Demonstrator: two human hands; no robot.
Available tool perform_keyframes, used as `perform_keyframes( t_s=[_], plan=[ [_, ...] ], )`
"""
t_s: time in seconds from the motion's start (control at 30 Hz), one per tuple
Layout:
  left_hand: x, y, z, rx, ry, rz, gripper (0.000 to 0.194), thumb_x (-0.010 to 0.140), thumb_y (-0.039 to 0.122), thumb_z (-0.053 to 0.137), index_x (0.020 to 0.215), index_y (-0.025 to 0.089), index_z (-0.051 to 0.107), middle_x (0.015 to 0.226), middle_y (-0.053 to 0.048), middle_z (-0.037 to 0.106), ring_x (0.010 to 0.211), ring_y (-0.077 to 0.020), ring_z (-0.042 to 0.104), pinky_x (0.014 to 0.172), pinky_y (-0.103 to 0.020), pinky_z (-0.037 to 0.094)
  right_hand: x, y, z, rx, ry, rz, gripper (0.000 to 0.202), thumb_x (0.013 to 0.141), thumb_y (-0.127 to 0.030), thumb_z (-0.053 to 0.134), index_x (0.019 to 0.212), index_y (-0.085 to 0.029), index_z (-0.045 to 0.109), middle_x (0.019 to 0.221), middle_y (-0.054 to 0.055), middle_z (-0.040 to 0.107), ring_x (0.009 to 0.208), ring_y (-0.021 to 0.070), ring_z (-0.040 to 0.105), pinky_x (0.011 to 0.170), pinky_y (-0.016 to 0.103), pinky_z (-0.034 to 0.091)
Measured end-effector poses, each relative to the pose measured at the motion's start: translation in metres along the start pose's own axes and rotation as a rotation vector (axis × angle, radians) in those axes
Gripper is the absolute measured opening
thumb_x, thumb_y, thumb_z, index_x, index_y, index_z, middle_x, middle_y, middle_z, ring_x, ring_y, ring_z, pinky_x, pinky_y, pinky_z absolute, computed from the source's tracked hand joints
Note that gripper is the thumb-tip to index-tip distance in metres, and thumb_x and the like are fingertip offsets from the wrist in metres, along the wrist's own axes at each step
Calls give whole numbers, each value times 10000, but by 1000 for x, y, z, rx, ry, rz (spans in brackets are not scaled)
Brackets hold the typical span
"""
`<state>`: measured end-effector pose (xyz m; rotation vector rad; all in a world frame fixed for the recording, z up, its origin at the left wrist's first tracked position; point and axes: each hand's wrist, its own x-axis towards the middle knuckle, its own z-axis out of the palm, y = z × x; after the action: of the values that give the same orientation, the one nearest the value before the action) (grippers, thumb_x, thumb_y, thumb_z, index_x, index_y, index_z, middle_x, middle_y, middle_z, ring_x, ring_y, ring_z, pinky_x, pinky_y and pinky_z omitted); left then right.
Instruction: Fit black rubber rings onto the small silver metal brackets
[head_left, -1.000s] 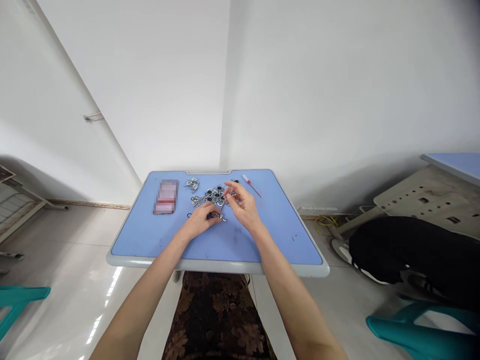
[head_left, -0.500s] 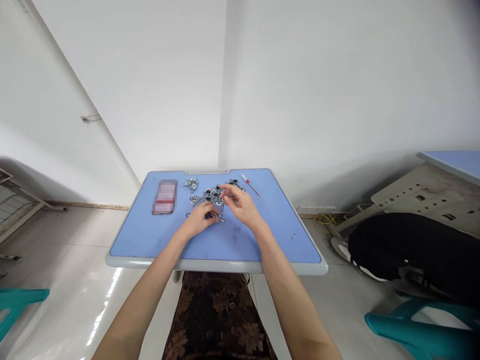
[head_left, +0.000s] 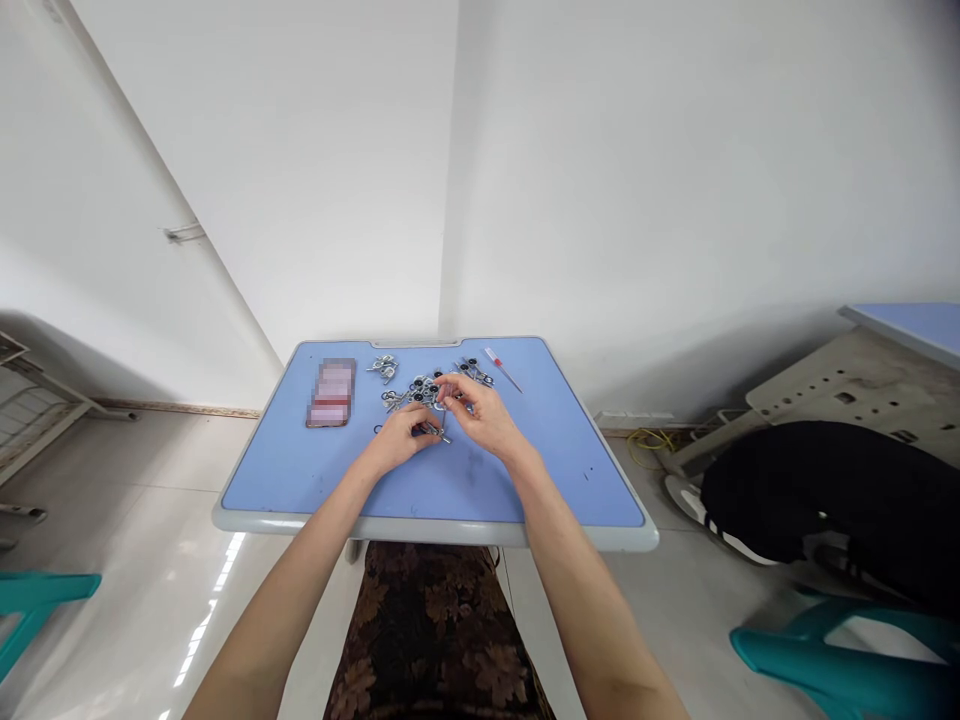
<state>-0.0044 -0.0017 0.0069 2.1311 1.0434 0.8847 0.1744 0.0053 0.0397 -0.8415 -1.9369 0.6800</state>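
Blue desk (head_left: 472, 495), metal hardware pile (head_left: 418, 388) on it: my left hand (head_left: 400, 438) pinches a metal fitting (head_left: 446, 438) nearside of the pile, my right hand (head_left: 481, 412) narrowly grips a thin-shafted tool (head_left: 443, 417).

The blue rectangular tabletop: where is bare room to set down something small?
Free: front right, between the right forearm and the grey rim, except tiny dark specks; front left, between the pixelated pink rectangle and that rim. Crowded: the middle, with silvery metal pieces near the left hand and right hand.
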Motion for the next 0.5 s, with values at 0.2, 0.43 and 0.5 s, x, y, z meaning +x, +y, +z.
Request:
perform_keyframes(
  t_s=[0.2, 0.43, 0.5],
  plan=[
    [0, -1, 1, 2, 10, 2, 83, 759, 156, 666, 839, 174, 666, 892, -37, 601, 815, -167, 568, 772, -314, 468, 0, 2, 0, -71, 28, -23, 249, 857, -206, 499, 1089, -227, 586, 886, 43, 625, 792, 176, 593, 714, 339, 524],
    [0, -4, 2, -11, 20, -14, 103, 746, 147, 667, 845, 175, 664, 900, -32, 596, 810, -166, 582, 770, -315, 488, -2, 4, 8, -202, 44, -92, 221, 878, -225, 504, 1082, -233, 588, 869, 49, 611, 741, 173, 572, 684, 315, 497],
    [0, -4, 2, -4, 19, -14, 103, 745, 146, 668, 844, 174, 665, 900, -31, 596, 815, -166, 583, 772, -313, 488, -2, 5, 9, -205, 53, -91, 210, 882, -229, 500, 1075, -230, 583, 874, 51, 614, 736, 173, 571, 676, 309, 492]
  ],
)
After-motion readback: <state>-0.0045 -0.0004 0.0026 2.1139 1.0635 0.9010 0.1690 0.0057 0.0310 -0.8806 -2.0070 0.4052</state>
